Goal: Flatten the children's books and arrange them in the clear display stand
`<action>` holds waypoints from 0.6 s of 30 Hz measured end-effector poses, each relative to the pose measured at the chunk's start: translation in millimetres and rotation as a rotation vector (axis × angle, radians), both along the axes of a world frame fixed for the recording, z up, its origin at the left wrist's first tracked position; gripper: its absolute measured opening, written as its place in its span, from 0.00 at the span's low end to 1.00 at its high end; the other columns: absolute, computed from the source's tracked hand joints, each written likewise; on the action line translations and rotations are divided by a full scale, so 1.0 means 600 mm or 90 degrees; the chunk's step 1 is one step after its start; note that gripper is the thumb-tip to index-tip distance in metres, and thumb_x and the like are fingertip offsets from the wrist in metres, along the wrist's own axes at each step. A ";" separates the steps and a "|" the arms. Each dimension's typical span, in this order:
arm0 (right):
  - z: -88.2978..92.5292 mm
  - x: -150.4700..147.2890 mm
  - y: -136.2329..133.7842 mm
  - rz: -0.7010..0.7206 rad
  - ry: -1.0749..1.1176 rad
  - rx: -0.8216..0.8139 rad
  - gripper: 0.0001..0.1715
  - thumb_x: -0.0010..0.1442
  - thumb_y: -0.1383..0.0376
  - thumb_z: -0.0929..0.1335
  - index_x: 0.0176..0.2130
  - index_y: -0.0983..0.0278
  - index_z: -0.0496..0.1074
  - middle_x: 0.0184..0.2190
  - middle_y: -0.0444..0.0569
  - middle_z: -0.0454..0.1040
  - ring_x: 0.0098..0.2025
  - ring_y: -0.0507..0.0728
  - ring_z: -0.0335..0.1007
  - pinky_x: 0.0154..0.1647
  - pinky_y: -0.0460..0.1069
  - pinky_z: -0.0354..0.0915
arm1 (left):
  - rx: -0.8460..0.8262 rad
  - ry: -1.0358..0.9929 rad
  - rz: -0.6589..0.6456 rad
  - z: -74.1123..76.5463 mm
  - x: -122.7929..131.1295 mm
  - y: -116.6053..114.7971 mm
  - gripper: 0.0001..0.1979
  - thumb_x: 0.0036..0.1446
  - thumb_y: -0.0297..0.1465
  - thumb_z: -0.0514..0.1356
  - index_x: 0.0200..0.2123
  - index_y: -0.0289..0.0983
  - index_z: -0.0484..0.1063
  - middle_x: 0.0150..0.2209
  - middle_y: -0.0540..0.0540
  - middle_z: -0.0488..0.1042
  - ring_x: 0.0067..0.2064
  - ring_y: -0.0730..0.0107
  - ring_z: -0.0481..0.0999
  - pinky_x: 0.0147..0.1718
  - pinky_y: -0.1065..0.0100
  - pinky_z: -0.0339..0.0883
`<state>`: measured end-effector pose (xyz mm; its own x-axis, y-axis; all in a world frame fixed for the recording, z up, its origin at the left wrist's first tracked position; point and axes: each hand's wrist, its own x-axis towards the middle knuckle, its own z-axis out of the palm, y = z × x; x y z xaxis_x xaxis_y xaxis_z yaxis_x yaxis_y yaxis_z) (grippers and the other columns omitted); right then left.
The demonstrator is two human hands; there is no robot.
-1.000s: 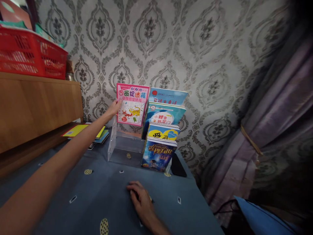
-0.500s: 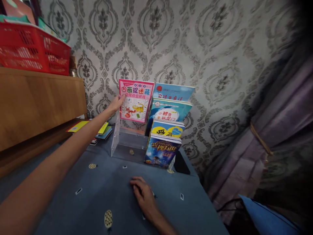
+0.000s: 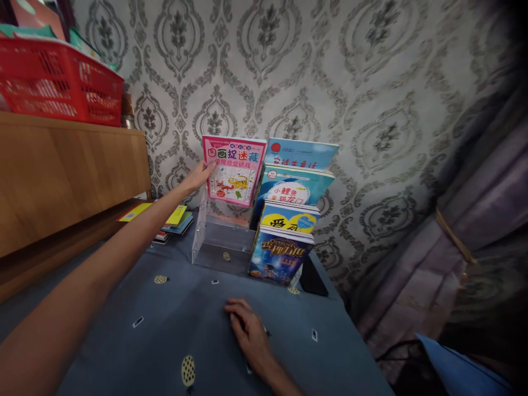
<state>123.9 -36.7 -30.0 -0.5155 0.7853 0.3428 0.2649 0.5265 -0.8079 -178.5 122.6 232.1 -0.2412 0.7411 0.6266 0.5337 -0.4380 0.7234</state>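
Observation:
My left hand [image 3: 201, 176] grips the left edge of a pink picture book [image 3: 244, 156], thumb on its front cover. The book stands upright at the top left of a clear acrylic book rack [image 3: 198, 242]. Beside it on the rack's right half, several books rise in steps: a light blue book [image 3: 303, 151] at the back, a teal book [image 3: 317, 180], a blue and yellow book [image 3: 270, 212], and a dark blue book [image 3: 280, 261] in front. My right hand [image 3: 252, 335] rests on the tablecloth before the rack, holding nothing, fingers loosely bent and thumb apart.
A blue tablecloth [image 3: 165, 324] covers the table. Behind my left forearm lies a small stack of books [image 3: 177, 220]. A wooden cabinet [image 3: 70, 176] with a red basket [image 3: 61, 82] stands left. A black phone-like object [image 3: 314, 278] lies right of the rack; a curtain [image 3: 429, 275] hangs further right.
The view has shifted slightly, so everything sits a little further right. My left hand keeps its hold on the pink picture book, and my right hand stays on the tablecloth.

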 end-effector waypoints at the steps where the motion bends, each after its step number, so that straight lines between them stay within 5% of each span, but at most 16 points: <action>1: 0.002 0.000 -0.001 0.000 -0.003 -0.005 0.17 0.64 0.64 0.62 0.43 0.62 0.80 0.50 0.57 0.78 0.52 0.62 0.75 0.56 0.58 0.69 | 0.003 0.009 0.002 -0.001 -0.001 0.001 0.28 0.61 0.50 0.58 0.54 0.36 0.70 0.54 0.39 0.75 0.61 0.48 0.68 0.64 0.53 0.55; 12: -0.001 0.000 0.002 0.010 0.004 -0.005 0.18 0.65 0.60 0.62 0.44 0.62 0.80 0.50 0.58 0.78 0.53 0.63 0.75 0.56 0.59 0.69 | -0.030 0.094 -0.026 -0.026 -0.034 -0.014 0.28 0.62 0.53 0.55 0.55 0.38 0.66 0.51 0.41 0.75 0.56 0.54 0.71 0.56 0.55 0.64; 15: -0.004 -0.001 0.003 0.005 0.008 -0.002 0.18 0.65 0.60 0.63 0.44 0.61 0.80 0.50 0.58 0.78 0.53 0.63 0.74 0.56 0.59 0.69 | -0.073 0.108 0.023 -0.066 -0.067 -0.027 0.29 0.65 0.53 0.48 0.60 0.40 0.60 0.53 0.41 0.74 0.55 0.58 0.73 0.52 0.58 0.68; 18: -0.005 -0.001 0.003 0.012 -0.002 -0.009 0.18 0.65 0.60 0.62 0.44 0.62 0.79 0.50 0.58 0.77 0.53 0.62 0.74 0.57 0.59 0.68 | -0.231 0.230 0.175 -0.133 -0.103 -0.043 0.31 0.66 0.52 0.42 0.63 0.38 0.55 0.57 0.37 0.71 0.57 0.58 0.72 0.52 0.58 0.68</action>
